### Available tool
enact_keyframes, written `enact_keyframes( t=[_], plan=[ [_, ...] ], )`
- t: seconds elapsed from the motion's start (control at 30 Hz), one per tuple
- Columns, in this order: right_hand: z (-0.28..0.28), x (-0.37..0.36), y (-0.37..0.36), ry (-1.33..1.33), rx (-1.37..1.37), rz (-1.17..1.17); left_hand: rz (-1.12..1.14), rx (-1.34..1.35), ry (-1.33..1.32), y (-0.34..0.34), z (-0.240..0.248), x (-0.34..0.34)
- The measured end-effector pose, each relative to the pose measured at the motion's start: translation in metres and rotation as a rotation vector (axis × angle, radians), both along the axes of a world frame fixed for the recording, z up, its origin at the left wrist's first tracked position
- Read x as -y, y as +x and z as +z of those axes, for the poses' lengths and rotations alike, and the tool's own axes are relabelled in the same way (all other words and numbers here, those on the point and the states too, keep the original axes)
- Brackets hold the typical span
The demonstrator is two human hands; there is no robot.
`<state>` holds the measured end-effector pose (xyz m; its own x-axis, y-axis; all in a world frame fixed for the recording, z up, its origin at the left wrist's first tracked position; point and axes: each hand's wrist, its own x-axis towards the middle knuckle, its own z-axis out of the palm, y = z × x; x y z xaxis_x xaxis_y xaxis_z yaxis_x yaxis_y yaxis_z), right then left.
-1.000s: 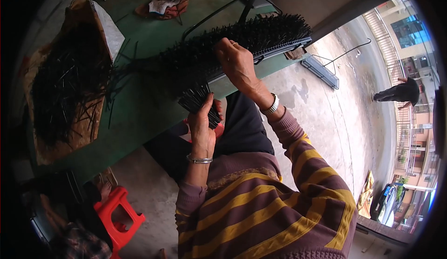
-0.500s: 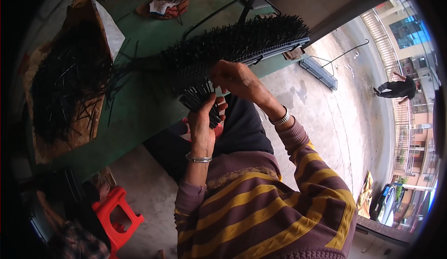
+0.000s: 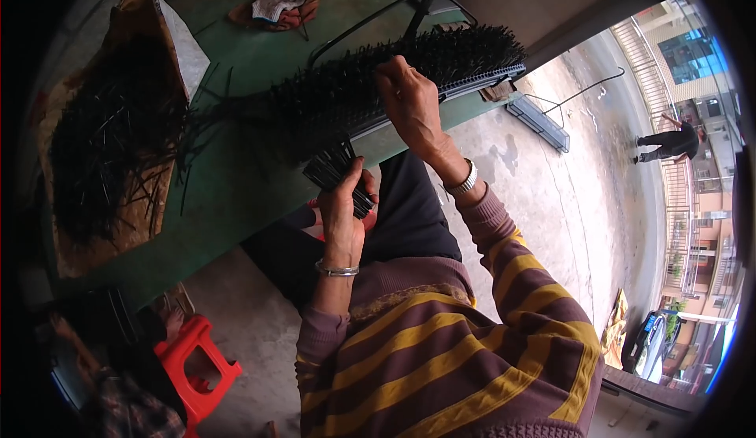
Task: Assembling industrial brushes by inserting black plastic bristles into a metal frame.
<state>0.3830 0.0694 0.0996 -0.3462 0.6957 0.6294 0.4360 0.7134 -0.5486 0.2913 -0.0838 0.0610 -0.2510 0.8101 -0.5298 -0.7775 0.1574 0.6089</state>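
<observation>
My left hand [image 3: 344,202] is closed round a bundle of thin black strips [image 3: 331,166], which fan out past the thumb. Farther forward, my right hand [image 3: 413,103] is over the near side of a long rack [image 3: 465,78] packed with upright black strips [image 3: 472,48]. Its thumb and fingers are pinched together among the strips' ends. Whatever the pinch holds is too small and dark to make out. The rack lies along the edge of a green table [image 3: 228,170], just beyond the bundle.
On the table's left, a cardboard box [image 3: 153,210] holds a heap of black strips [image 3: 118,139]. A cloth bundle [image 3: 291,9] lies at the back beside a metal frame [image 3: 370,25]. A red stool [image 3: 201,367] and another person [image 3: 130,406] are lower left; an empty rack [image 3: 543,127] is on the floor.
My right hand has moved away from the bundle, up and forward to the rack's strips. The left hand stays in place with its bundle. A distant person outside has shifted slightly.
</observation>
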Motion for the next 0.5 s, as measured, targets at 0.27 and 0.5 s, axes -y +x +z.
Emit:
enact_keyframes(
  t=[0.27,0.5],
  plan=[
    [0.003,-0.006,-0.003,-0.048,0.023,0.100,-0.013,0.032,0.058,-0.001,0.003,0.001],
    [-0.011,-0.003,-0.003,0.085,0.258,-0.034,-0.032,0.038,0.007,0.000,0.010,0.001]
  ],
)
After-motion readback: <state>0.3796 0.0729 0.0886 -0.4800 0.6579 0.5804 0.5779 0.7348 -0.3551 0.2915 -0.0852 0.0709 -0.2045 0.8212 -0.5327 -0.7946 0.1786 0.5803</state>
